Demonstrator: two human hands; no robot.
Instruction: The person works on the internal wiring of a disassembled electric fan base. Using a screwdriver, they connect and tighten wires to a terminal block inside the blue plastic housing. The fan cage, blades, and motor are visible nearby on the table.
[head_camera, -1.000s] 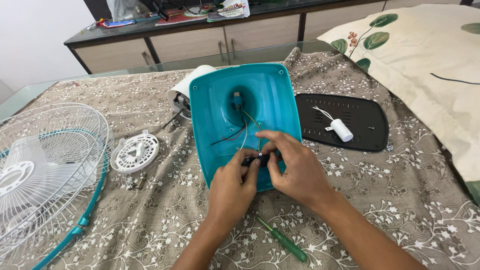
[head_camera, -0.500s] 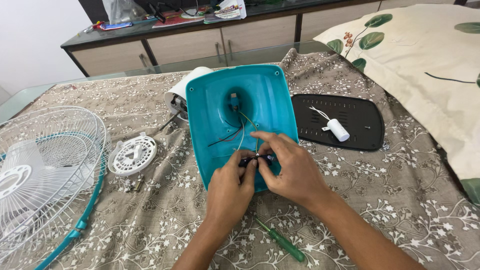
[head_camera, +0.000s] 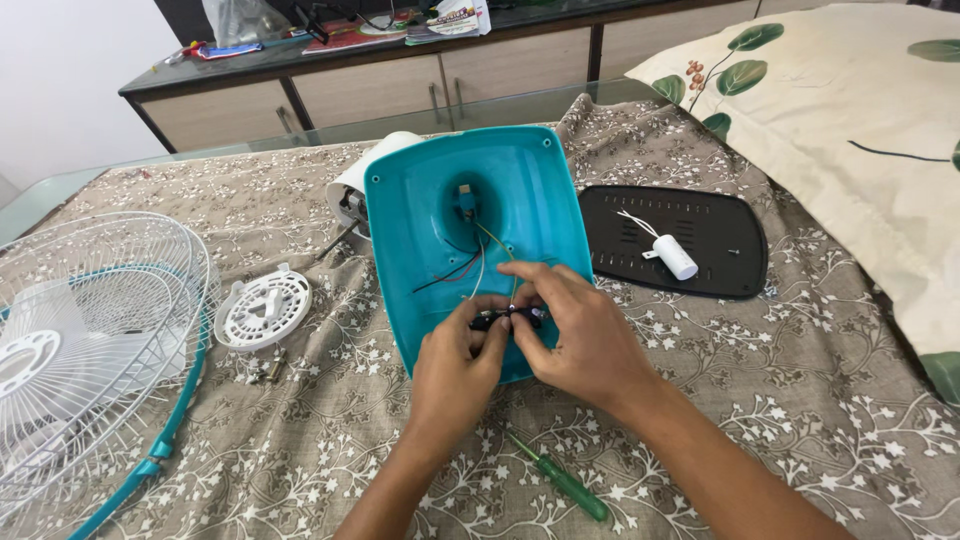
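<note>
Both hands meet over the lower half of a teal fan base shell (head_camera: 470, 215), which lies open side up near the middle of the worktop (head_camera: 800, 400). The worktop wears a grey-brown cloth with a white floral print.

Left hand (head_camera: 458, 370): fingertips pinched on the left end of a small black component (head_camera: 508, 318). Right hand (head_camera: 580, 335): thumb and forefinger pinched on its right end. The component sits between the two hands, just above the shell's inner floor. Thin wires (head_camera: 470, 270), red, black and light-coloured, run from it up to a recess in the middle of the shell.

Near the hands:
- Green-handled screwdriver (head_camera: 562, 480) on the cloth, just below the right wrist, touched by neither hand.
- Black oval cover plate (head_camera: 720, 260) right of the shell, with a small white cylindrical capacitor (head_camera: 676, 257) and its leads lying on it.
- White motor housing (head_camera: 352, 190), partly showing behind the shell's upper left edge.
- White round slotted disc (head_camera: 263, 308) left of the shell; a few small screws (head_camera: 266, 370) just below it.
- White wire fan guard (head_camera: 90, 320) with teal rim at far left, pale blades showing through it.
- Cream cushion (head_camera: 850, 130) with leaf print at the right edge.
- Low cabinet (head_camera: 400, 85) behind the worktop, its top cluttered.
</note>
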